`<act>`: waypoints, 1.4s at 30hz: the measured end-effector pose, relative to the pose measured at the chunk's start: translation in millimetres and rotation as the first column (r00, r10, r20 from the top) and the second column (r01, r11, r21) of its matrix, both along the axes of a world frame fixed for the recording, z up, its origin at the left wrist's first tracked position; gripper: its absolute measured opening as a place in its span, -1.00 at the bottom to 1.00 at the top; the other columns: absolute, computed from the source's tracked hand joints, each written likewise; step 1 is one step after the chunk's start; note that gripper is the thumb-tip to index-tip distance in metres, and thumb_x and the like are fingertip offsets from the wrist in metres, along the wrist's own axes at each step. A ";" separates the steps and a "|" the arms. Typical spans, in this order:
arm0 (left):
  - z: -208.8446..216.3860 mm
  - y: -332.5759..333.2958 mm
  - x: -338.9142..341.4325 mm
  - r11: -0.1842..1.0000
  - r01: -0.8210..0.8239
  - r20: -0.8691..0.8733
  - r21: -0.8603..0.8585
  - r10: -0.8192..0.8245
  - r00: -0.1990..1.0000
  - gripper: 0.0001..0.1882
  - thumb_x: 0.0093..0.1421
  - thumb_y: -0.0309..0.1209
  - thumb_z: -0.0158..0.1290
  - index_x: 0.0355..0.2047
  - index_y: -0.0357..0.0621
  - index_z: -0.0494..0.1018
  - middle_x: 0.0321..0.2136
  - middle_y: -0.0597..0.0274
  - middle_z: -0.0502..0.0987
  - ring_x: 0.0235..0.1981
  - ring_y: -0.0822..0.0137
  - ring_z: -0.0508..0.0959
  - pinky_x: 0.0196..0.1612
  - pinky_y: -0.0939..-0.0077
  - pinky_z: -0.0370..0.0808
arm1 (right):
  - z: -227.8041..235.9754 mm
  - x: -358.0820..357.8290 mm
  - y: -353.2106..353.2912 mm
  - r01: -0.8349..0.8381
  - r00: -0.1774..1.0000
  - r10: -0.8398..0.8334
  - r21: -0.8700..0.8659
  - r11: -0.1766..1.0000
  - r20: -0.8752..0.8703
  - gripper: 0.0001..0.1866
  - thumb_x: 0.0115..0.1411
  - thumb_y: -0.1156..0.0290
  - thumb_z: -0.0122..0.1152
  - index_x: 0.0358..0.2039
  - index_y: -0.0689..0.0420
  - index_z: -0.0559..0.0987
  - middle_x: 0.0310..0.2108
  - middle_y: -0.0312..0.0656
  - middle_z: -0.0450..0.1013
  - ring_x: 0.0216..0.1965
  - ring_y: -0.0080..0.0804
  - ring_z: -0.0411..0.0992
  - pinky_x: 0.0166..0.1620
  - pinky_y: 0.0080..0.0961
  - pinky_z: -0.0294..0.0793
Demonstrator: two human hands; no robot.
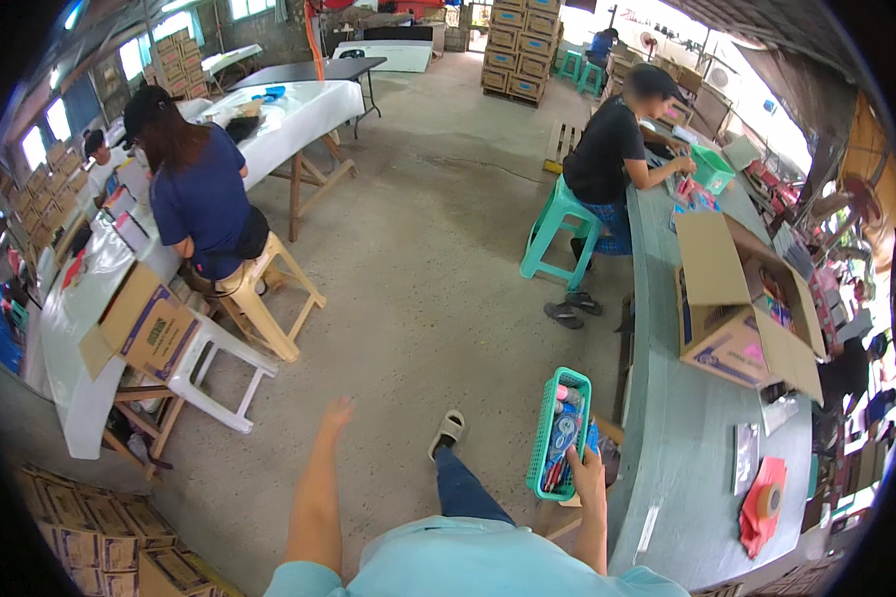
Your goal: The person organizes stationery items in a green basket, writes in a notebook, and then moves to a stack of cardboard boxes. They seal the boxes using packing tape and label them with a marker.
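The fingers of our right hand [589, 476] grip the rim of the green basket [539, 450], near the grey desk [672, 438]. We should carry it level so the small things [564, 433] inside don't spill. Our left hand [337, 415] looks empty; we cannot tell whether its fingers are curled.

Lettering is too small or blurred to read; only printed areas show, all on cardboard. At left, an open-flapped carton [156, 328] on a white plastic stool [202, 354] carries dark print and purple bands. The open shipping box [719, 350] on the grey workbench [682, 438] has purple printing and a pink patch. Blue labels mark the tall carton stack [521, 45] at the back; dark printed bands cross the stacked cartons [100, 532] at lower left.
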State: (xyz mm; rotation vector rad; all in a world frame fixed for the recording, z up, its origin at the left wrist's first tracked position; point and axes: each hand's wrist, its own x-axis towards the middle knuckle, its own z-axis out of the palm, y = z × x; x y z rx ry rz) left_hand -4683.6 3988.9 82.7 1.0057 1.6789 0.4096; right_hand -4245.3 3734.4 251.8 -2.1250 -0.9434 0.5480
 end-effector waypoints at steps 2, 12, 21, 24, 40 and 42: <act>17.5 91.6 41.6 0.906 0.341 -0.268 0.251 -0.274 0.924 -0.46 0.18 -0.17 0.03 0.11 -0.19 0.29 0.01 0.04 0.43 -0.05 0.09 0.48 0.03 0.22 0.39 | 4.4 14.1 62.5 -0.056 0.998 0.056 -0.059 0.997 -0.002 -0.62 0.17 0.09 0.10 -0.21 0.15 0.54 -0.49 0.02 0.46 -0.43 -0.19 0.44 -0.28 -0.33 0.37; -1.3 304.1 62.4 0.898 0.347 -0.237 0.272 -0.287 0.928 -0.49 0.13 -0.20 0.10 0.04 -0.19 0.36 0.00 0.00 0.43 0.00 0.15 0.44 -0.04 0.27 0.43 | 41.0 69.2 393.2 -0.088 0.996 0.081 -0.168 0.982 -0.046 -0.59 0.17 0.09 0.08 -0.09 0.10 0.53 -0.32 0.00 0.52 -0.24 -0.21 0.49 -0.14 -0.35 0.39; -46.2 299.1 -52.9 0.735 -0.639 -0.245 -0.226 0.592 0.768 -0.72 0.17 -0.31 0.02 -0.15 -0.16 0.42 -0.31 0.18 0.48 -0.31 0.23 0.50 -0.29 0.25 0.47 | 34.7 131.0 715.1 -0.239 0.951 0.233 -0.008 0.971 -0.202 -0.61 0.17 0.12 0.11 -0.13 0.15 0.53 -0.34 0.02 0.52 -0.27 -0.22 0.50 -0.15 -0.37 0.40; -52.4 425.3 -38.7 0.597 -0.779 -0.258 -0.190 0.735 0.627 -0.77 0.15 -0.27 0.00 -0.25 -0.12 0.43 -0.42 0.25 0.44 -0.39 0.28 0.47 -0.38 0.28 0.43 | 22.4 156.5 825.2 -0.219 0.955 0.212 -0.014 0.976 -0.209 -0.59 0.16 0.10 0.10 -0.11 0.13 0.53 -0.34 0.06 0.52 -0.26 -0.15 0.50 -0.16 -0.32 0.41; 76.8 1385.2 675.9 0.513 0.756 -0.293 0.407 -0.710 0.640 -0.54 0.13 -0.24 0.08 0.02 -0.12 0.36 -0.08 0.11 0.48 -0.04 0.16 0.47 -0.01 0.33 0.41 | 10.0 385.9 1271.4 0.172 0.984 -0.175 -0.110 0.979 -0.015 -0.61 0.16 0.11 0.08 -0.14 0.13 0.54 -0.39 0.02 0.52 -0.30 -0.18 0.50 -0.17 -0.36 0.40; 88.5 1426.0 743.4 0.416 0.734 -0.192 0.537 -0.787 0.586 -0.55 0.10 -0.26 0.09 0.00 -0.12 0.38 -0.10 0.08 0.49 -0.07 0.14 0.49 -0.03 0.34 0.42 | -6.2 427.8 1317.2 0.238 0.965 -0.251 -0.157 0.958 -0.070 -0.60 0.15 0.08 0.09 -0.15 0.13 0.54 -0.38 0.05 0.51 -0.28 -0.13 0.50 -0.16 -0.35 0.39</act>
